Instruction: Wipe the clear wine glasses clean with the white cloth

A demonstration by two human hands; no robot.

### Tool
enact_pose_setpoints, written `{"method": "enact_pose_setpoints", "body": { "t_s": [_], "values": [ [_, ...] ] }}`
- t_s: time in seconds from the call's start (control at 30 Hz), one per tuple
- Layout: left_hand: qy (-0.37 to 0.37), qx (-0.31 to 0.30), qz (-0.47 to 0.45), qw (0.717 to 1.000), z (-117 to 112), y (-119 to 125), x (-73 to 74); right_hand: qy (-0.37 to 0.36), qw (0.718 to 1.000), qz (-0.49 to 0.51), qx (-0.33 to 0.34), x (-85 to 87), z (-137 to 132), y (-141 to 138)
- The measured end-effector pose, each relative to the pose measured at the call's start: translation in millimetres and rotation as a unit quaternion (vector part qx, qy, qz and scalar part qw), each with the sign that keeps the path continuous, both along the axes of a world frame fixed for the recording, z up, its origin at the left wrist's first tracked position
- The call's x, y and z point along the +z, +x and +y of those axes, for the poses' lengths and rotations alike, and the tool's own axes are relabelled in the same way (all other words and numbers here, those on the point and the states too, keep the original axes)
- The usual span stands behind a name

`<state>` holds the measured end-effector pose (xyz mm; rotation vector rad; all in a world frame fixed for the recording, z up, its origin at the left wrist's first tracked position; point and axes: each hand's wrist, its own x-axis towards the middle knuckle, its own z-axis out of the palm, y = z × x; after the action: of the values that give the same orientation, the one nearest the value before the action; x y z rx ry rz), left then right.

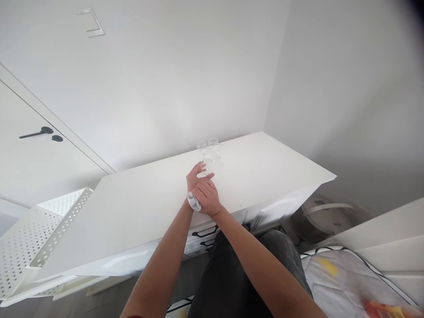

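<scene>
Stretched over the white cabinet top, my left hand (196, 175) has its fingers apart, with thumb and fingertips close to a clear stemmed glass (207, 163). Whether they touch it I cannot tell. My right hand (208, 198) crosses over my left wrist with its fingers closed. At that wrist, against the right fingers, is a crumpled white band-like thing (194, 201); its exact kind is unclear. Behind the near glass stand more clear glasses (213, 142), close together near the wall. Their outlines are faint against the white surface.
The white cabinet top (142, 203) runs along the wall, with black drawer handles (205, 231) in front. A perforated white rack (59, 221) stands at left, near a door with a black handle (36, 132). A round lidded bin (326, 216) and a quilted pad (344, 274) lie right.
</scene>
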<state>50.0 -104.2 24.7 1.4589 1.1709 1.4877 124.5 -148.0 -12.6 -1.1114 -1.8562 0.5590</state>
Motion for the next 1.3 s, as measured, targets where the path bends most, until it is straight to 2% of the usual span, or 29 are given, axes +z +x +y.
{"method": "enact_pose_setpoints", "body": {
  "t_s": [0.13, 0.2, 0.27, 0.33, 0.4, 0.43, 0.47, 0.53, 0.67, 0.77, 0.83, 0.93, 1.03, 1.1, 1.17, 1.23, 1.3],
  "values": [
    [0.007, -0.011, 0.024, 1.0, 12, 23, -8.1, 0.084, 0.996, 0.033, 0.027, -3.0, 5, 46],
    [0.011, -0.018, 0.017, 1.0, 16, 32, -16.6, 0.101, 0.995, -0.005, -0.015, -4.0, 11, 82],
    [0.012, -0.022, 0.023, 0.999, 17, 39, -25.6, 0.102, 0.987, -0.063, -0.111, -3.4, 19, 120],
    [0.01, -0.022, 0.039, 0.999, 17, 43, -32.5, 0.078, 0.965, -0.1, -0.229, -1.6, 27, 153],
    [0.007, -0.019, 0.055, 0.998, 17, 44, -36.3, 0.011, 0.939, -0.111, -0.325, 0.1, 35, 173],
    [0.003, -0.017, 0.064, 0.998, 18, 45, -37.2, -0.027, 0.93, -0.117, -0.348, 0.7, 39, 178],
    [-0.003, -0.016, 0.075, 0.997, 19, 45, -37.7, -0.059, 0.926, -0.127, -0.35, 1.1, 43, 179],
    [-0.013, -0.014, 0.099, 0.995, 23, 47, -38.1, -0.093, 0.932, -0.165, -0.31, 1.3, 49, 175],
    [-0.022, -0.014, 0.133, 0.991, 32, 56, -38.8, -0.1, 0.935, -0.256, -0.225, 1.8, 54, 164],
    [-0.029, -0.02, 0.115, 0.993, 29, 62, -39.8, -0.107, 0.93, -0.27, -0.224, 3.0, 52, 164],
    [-0.011, -0.02, 0.108, 0.994, 16, 57, -39.7, -0.11, 0.929, -0.271, -0.226, 3.8, 51, 165],
    [0.05, -0.012, 0.181, 0.982, -14, 24, -37.8, -0.118, 0.927, -0.279, -0.221, 4.4, 51, 167],
    [0.079, 0.029, 0.333, 0.939, -46, -37, -35.0, -0.121, 0.922, -0.291, -0.224, 4.3, 51, 166],
    [0.029, 0.056, 0.443, 0.894, -64, -81, -33.8, -0.118, 0.917, -0.301, -0.231, 4.3, 50, 165],
    [-0.03, 0.089, 0.506, 0.857, -79, -118, -33.1, -0.119, 0.911, -0.315, -0.239, 4.8, 49, 164],
    [-0.068, 0.126, 0.526, 0.838, -88, -143, -32.6, -0.115, 0.906, -0.326, -0.244, 6.0, 47, 163],
    [-0.086, 0.149, 0.528, 0.832, -92, -155, -31.8, -0.123, 0.906, -0.331, -0.234, 7.5, 44, 162]
  ]
}}
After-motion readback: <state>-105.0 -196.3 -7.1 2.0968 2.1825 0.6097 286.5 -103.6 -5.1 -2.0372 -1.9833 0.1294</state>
